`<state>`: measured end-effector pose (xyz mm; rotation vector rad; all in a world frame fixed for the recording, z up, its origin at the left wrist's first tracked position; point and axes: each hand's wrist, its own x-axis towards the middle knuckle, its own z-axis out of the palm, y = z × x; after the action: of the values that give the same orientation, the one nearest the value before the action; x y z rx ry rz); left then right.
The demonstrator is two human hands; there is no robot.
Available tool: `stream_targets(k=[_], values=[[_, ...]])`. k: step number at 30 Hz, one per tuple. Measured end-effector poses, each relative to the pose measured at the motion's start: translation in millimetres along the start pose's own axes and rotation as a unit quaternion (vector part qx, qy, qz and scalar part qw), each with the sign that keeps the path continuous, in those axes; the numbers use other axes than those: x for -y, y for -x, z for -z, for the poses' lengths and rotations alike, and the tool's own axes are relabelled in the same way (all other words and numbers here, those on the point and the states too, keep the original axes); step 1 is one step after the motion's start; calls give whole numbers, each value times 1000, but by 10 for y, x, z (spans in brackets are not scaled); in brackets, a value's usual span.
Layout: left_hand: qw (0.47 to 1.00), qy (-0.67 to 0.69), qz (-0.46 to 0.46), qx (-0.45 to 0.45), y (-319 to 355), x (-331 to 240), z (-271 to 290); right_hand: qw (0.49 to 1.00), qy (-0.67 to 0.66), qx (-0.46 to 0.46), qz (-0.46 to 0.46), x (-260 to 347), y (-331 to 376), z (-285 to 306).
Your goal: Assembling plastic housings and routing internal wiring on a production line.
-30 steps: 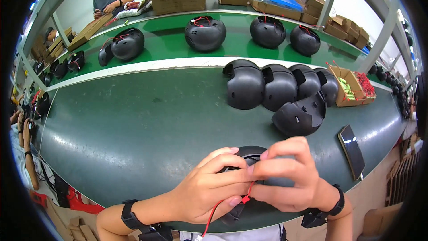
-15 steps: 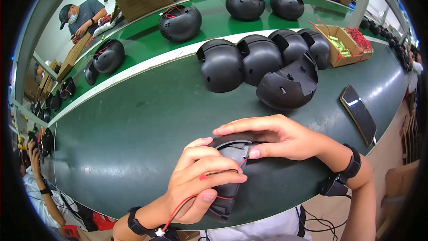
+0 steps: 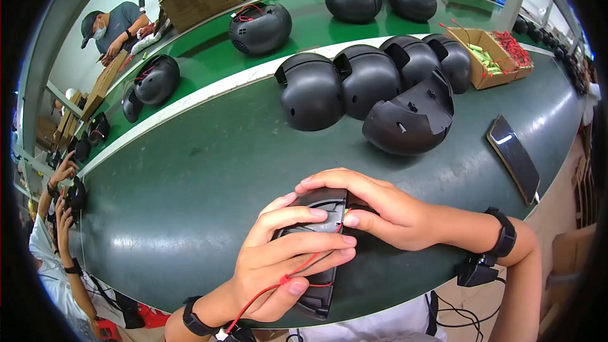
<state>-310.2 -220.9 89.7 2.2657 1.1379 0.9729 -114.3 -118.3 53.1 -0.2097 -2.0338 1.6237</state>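
Observation:
A black helmet shell lies on the dark green table at its near edge, and both my hands grip it. My left hand wraps over the shell's left side, with a thin red wire running between its fingers and down past the wrist. My right hand covers the shell's top right, fingers curled over its rim. The lower end of the shell sticks out below my left hand.
A row of black helmet shells sits mid-table, one more shell in front. A phone lies at right, a cardboard box of small parts beyond. More helmets ride the green conveyor. People work at left.
My view has tilted and drawn closer to the table. My left hand has slid further over the shell and my right hand now rests on its top; the red wire stays in my left fingers.

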Motion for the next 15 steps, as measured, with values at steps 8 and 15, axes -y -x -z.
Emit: stream_targets(k=[8, 15], values=[[996, 32, -5, -78, 85, 35, -29, 983, 180, -14, 35, 108, -11, 36], [993, 29, -15, -114, 80, 72, -51, 817, 514, -235, 114, 511, -26, 415]])
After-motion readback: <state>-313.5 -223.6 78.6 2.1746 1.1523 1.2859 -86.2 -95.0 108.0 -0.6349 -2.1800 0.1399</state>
